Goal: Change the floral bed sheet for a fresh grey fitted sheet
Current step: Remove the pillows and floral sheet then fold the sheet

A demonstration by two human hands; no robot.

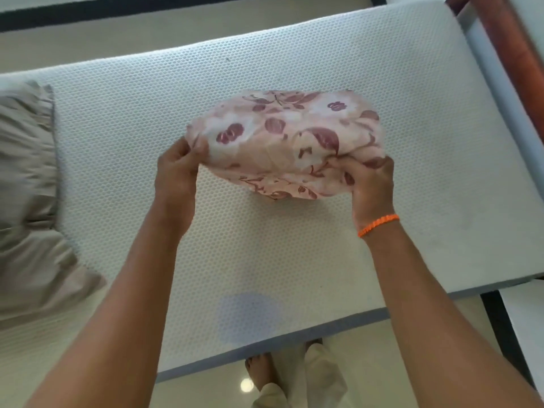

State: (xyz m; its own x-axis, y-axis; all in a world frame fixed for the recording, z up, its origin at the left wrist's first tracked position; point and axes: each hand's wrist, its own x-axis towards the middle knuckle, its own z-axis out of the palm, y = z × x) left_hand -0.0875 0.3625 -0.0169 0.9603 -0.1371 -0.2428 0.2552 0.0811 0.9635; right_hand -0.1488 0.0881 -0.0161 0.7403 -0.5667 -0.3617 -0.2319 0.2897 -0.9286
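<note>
At the six o'clock edge of the view the person's bare feet and pale trouser legs stand on a glossy cream floor, just short of the mattress's grey-blue near border. Both forearms reach up from five and seven o'clock over the bare white mattress, whose honeycomb-textured cover shows a faint bluish patch near the front edge. The left hand sits at about nine o'clock from the bundle, fingers curled and thumb pinching a fold at the bundle's left end. The right hand, with an orange braided wristband on its wrist, clutches the bundle's lower right corner at roughly four o'clock from the bundle's middle, fingers dug into the cloth. Between and just beyond the two hands is the floral bed sheet, gathered into a loose rounded wad of pale pink fabric printed with maroon leaves and blossoms; it sits over the middle of the mattress (whether its underside rests on the cover or hangs just clear cannot be told). At nine o'clock in the view, well apart from the hands, a beige pillow with a ruffled edge lies on the mattress. Beyond the bundle the mattress runs on to its far rounded corner at one o'clock, where a reddish-brown wooden bed frame borders it, and past the far edge at twelve o'clock lies more cream floor with a dark strip.
</note>
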